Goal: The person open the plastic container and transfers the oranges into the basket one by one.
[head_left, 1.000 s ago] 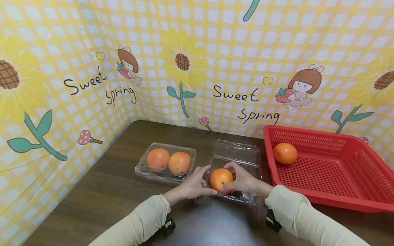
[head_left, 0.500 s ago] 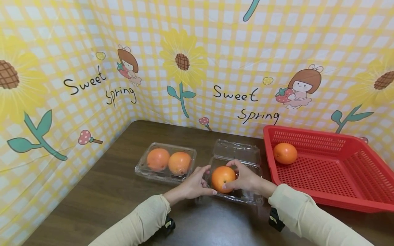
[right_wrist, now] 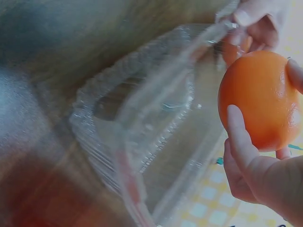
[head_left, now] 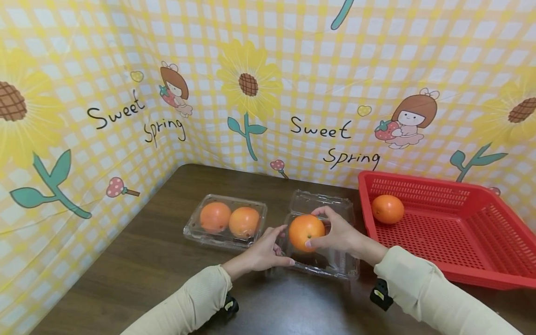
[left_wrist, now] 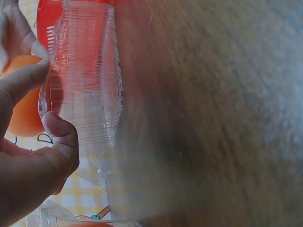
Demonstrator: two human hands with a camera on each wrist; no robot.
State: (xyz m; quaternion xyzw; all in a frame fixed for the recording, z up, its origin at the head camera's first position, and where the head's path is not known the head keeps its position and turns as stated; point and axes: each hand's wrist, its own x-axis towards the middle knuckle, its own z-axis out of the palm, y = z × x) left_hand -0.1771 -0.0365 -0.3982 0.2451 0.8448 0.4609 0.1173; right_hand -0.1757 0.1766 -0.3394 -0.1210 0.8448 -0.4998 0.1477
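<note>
Orange (head_left: 306, 231) between fingers (right_wrist: 297, 75) of right hand (head_left: 341, 236)

We see that the right hand (head_left: 340, 237) and its orange (head_left: 307, 232) have shifted toward one o'clock (baring more of the clear container (head_left: 341, 261) near six o'clock).
</note>
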